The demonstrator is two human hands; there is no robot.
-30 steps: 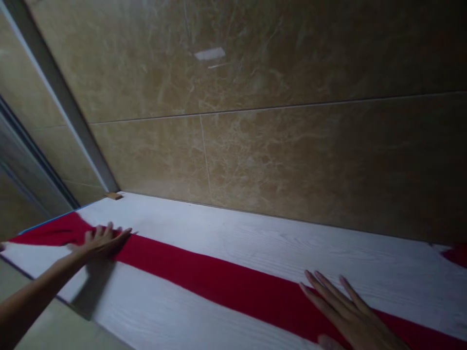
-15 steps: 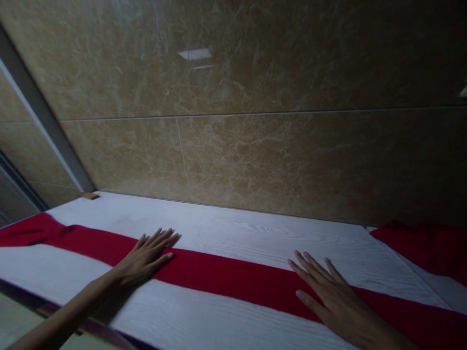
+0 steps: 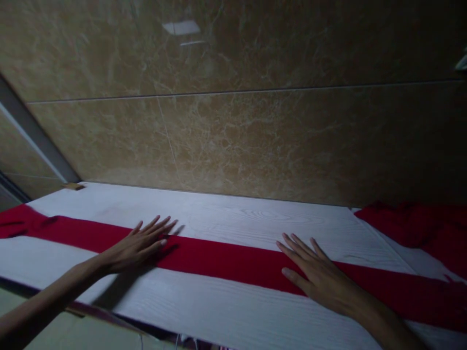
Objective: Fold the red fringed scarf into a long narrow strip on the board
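The long red cloth strip [image 3: 222, 260] lies across the white worktop [image 3: 226, 209] from left to right, and over it are the left hand [image 3: 136, 248] and the right hand [image 3: 317, 274], each grip flat, fingers spread, holding nothing, while bunched red cloth [image 3: 412, 226] lies at far right.

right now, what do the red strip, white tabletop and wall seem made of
Red strip: likely matte fabric, creased at the left end. White tabletop: perhaps satin painted wood or laminate; grain shows. Wall: glossy tile, stone or ceramic; veins, joints and a reflection show.
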